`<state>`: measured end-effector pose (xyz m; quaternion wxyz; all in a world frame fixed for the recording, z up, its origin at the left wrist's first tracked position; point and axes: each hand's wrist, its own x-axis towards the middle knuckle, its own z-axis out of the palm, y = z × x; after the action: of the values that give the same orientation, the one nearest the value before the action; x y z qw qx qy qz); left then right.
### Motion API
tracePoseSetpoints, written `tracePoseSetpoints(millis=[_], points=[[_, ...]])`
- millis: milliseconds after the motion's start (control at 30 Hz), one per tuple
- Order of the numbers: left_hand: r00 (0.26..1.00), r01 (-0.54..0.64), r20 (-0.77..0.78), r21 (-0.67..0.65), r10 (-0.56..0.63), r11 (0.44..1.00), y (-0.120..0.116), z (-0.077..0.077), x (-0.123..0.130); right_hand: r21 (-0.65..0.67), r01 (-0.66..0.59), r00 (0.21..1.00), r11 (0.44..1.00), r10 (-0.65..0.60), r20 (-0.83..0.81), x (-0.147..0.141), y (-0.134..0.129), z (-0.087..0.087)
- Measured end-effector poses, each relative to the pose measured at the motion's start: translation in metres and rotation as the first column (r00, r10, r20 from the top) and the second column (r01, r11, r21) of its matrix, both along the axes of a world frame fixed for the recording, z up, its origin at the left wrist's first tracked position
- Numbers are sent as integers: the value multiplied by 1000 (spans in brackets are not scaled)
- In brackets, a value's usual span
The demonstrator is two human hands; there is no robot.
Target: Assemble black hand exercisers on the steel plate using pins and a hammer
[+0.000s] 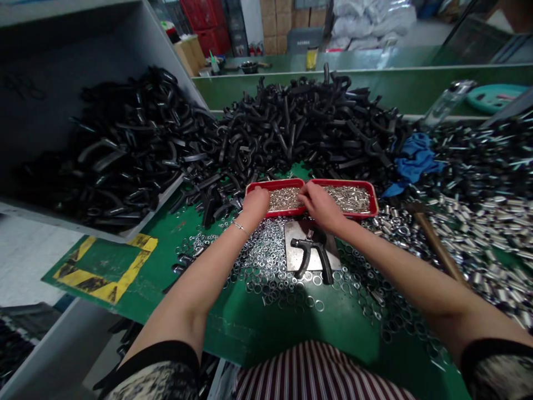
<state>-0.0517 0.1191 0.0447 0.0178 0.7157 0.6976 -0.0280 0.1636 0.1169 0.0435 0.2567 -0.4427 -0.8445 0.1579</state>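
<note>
— Above the green table (245, 328), near its middle: which hands, and where?

— Left hand (255, 203) on the near rim of a red plastic tray (254, 191), fingers curled downward, half closed. Right hand (321, 206) just beside it, over the join between that tray and a second red tray (366, 191), fingers bent down toward the small silver rings (285, 199) in the first tray.

— Anything gripped?

— Impossible to tell: fingertips hidden at the tray, neither hand plainly open.

— And in the second tray?

— Short silver tubes (347, 199), lying loose in a thick layer.

— Right below the hands?

— A steel plate (300, 250) under a black spring-handled hand tool (312, 258), amid loose steel washers (266, 266) strewn across the table.

— Farther out?

— Behind the trays, a big heap of black bent metal hooks (291, 128), running onto a grey shelf (62, 72) at left. To the right, a blue cloth (412, 158), a wide spread of more silver tubes (478, 233) and a hammer with a wooden handle (437, 244). On the left wrist, a thin bracelet (240, 226).
</note>
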Motion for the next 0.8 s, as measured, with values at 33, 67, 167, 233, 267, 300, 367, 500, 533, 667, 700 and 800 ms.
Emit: tracePoseSetpoints(millis=[33, 67, 167, 233, 267, 300, 367, 500, 533, 667, 700, 800], points=[[1000, -7, 1, -1, 7, 1000, -1, 1, 1, -70, 7, 997, 997, -13, -82, 13, -15, -3], [1000, -11, 2, 0, 11, 1000, -2, 1, 2, -136, 0, 992, 991, -18, -129, 26, -32, -7], [1000, -4, 4, 20, 4, 1000, -3, -1, 3, -184, -59, 989, 981, 32, -143, 57, -76, -25], [999, 3, 45, 63, -6, 998, -2, -2, 0, -127, -94, 988, 987, 77, -132, 64, -94, -37], [996, 3, 90, 93, -12, 996, -2, -3, -2, -95, -105, 988, 990, 93, -127, 65, -99, -41], [990, 3, 142, 124, -20, 992, -2, -3, -4, -66, -107, 988, 992, 99, -120, 64, -101, -44], [973, 0, 227, 175, -41, 985, -7, -1, -9, -22, -99, 991, 995, 97, -93, 60, -102, -46], [873, 21, 466, 256, -142, 966, -42, 1, -7, 32, -86, 996, 996, 86, -15, 56, -99, -46], [822, 33, 542, 259, -174, 965, -55, 0, -3, 42, -85, 996, 995, 85, 4, 56, -99, -47], [679, 139, 683, 238, -267, 961, -104, -10, 27, 82, -89, 993, 993, 83, 82, 56, -100, -52], [675, 168, 678, 244, -292, 955, -112, -13, 35, 90, -93, 991, 992, 83, 105, 56, -100, -53], [727, 229, 597, 257, -340, 939, -121, -22, 56, 86, -116, 980, 990, 100, 169, 56, -100, -54]])
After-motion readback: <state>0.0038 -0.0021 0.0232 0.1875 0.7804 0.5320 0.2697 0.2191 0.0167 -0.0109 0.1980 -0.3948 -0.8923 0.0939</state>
